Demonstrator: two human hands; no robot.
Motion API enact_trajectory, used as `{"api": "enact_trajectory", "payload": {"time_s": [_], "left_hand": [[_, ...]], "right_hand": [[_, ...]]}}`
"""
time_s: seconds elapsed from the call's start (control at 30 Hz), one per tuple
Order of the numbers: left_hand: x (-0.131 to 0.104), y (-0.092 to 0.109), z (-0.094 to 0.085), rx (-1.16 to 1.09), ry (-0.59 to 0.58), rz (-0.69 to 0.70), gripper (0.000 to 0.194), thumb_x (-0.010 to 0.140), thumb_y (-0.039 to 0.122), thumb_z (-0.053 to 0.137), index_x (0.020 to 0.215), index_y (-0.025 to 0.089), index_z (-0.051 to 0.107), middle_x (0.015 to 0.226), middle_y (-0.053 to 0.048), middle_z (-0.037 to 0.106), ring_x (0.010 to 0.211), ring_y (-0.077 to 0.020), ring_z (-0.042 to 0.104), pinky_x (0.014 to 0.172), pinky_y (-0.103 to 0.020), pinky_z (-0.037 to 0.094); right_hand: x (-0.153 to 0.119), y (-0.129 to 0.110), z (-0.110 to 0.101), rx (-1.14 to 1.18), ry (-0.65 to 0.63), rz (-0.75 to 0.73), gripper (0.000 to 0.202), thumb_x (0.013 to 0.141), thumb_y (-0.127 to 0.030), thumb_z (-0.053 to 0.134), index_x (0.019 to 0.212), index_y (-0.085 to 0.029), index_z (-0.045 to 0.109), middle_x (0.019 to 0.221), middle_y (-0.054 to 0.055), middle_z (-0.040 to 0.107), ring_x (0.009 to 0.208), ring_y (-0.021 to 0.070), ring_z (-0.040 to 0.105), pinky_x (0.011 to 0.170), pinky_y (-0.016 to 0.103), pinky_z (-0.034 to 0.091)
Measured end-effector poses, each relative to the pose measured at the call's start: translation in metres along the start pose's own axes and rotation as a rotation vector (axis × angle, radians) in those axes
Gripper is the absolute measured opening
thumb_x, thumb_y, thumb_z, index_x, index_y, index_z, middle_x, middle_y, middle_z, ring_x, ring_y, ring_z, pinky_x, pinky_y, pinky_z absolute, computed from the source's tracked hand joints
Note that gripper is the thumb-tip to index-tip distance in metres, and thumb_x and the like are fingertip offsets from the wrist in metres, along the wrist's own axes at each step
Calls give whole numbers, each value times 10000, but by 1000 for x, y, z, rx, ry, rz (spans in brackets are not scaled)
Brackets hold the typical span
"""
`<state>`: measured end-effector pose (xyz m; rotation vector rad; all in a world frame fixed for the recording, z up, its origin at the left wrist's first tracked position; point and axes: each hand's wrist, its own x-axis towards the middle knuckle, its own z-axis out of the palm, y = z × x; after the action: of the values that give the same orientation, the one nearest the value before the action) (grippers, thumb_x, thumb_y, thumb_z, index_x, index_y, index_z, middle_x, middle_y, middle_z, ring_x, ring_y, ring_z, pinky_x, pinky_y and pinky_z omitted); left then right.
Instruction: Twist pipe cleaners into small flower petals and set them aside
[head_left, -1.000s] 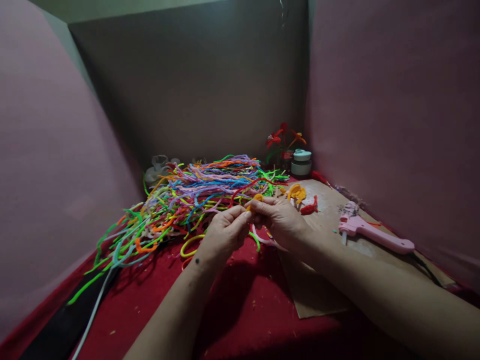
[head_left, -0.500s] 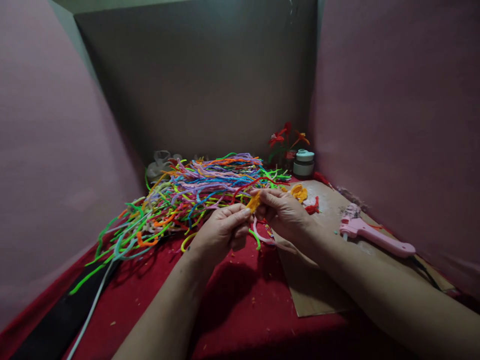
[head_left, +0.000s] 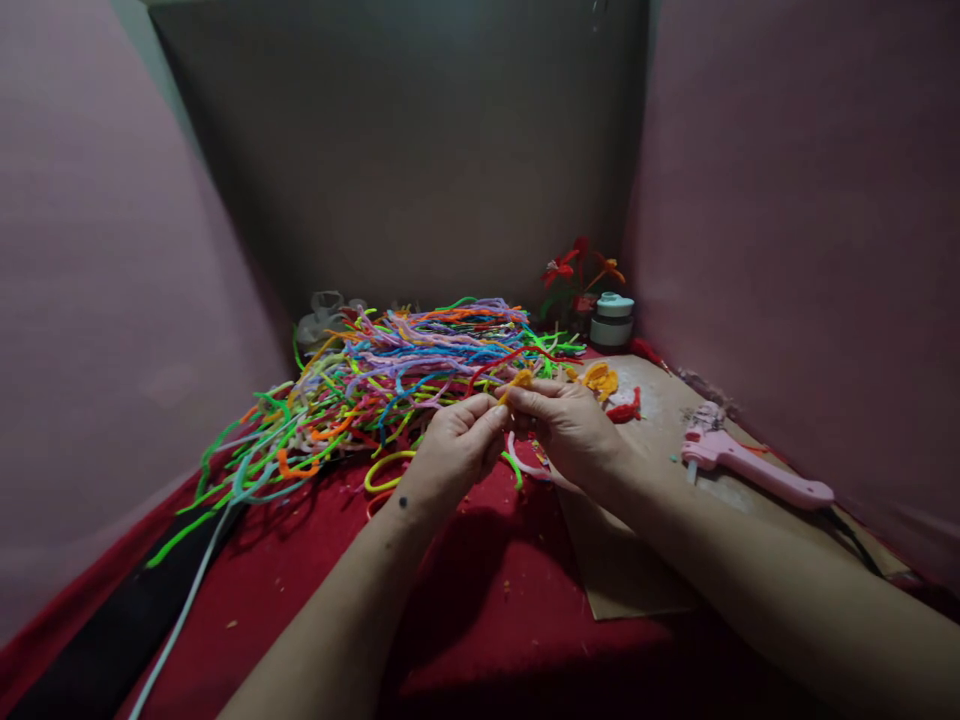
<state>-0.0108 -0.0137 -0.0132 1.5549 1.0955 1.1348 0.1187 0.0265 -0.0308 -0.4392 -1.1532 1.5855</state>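
Observation:
Between my fingertips is a small orange-yellow pipe cleaner piece (head_left: pixel 519 381), mostly covered by my fingers. My left hand (head_left: pixel 466 438) pinches its near end with thumb and forefinger. My right hand (head_left: pixel 571 425) closes on the other side, its fingertips almost touching those of the left. Just beyond my hands lies a big heap of coloured pipe cleaners (head_left: pixel 435 350). To the right of my right hand, orange-yellow looped pieces (head_left: pixel 600 380) and a red bent piece (head_left: pixel 626 408) rest on a board.
A pink glue gun (head_left: pixel 757 470) lies on the brown board (head_left: pixel 630 580) at the right. Behind it stand a jar with a mint lid (head_left: pixel 612 322) and red flowers (head_left: pixel 577 262). A pale cable (head_left: pixel 184 620) crosses a black strip (head_left: pixel 112 630) on the red cloth (head_left: pixel 300 600).
My hands have drawn closer together, and the orange-yellow piece has turned so that less of it shows. The view has shifted slightly.

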Motion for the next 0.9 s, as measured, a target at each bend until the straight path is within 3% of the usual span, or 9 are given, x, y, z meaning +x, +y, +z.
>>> {"api": "enact_trajectory", "payload": {"time_s": [0.33,0.6,0.77,0.9], "left_hand": [[-1,2,3,-14,29,8,240,809,308,492,622,167,437,445,73,393,360,-34,323,373,-167,240],[0,4,-3,1,-80,-123,177,780,295,515,701,137,505,564,3,563,416,-79,496,410,-192,348],[0,3,-5,-30,-125,-102,187,761,300,547,700,123,549,586,-3,563,468,-82,494,464,-204,376],[0,2,-8,37,-112,-72,211,763,307,561,665,121,577,518,26,494,456,-57,406,457,-186,310]], "right_hand": [[-1,1,1,-45,35,18,149,648,-265,717,695,-135,662,641,5,590,551,80,487,539,233,379],[-2,-6,3,-71,145,-31,170,624,-256,722,634,-129,609,559,-17,556,469,63,457,467,218,344],[1,-7,0,20,171,56,201,587,-238,743,631,-133,578,530,-34,542,440,59,458,452,211,364],[3,-6,-1,69,158,61,201,583,-223,745,637,-133,574,534,-37,545,441,58,469,457,204,386]]}}
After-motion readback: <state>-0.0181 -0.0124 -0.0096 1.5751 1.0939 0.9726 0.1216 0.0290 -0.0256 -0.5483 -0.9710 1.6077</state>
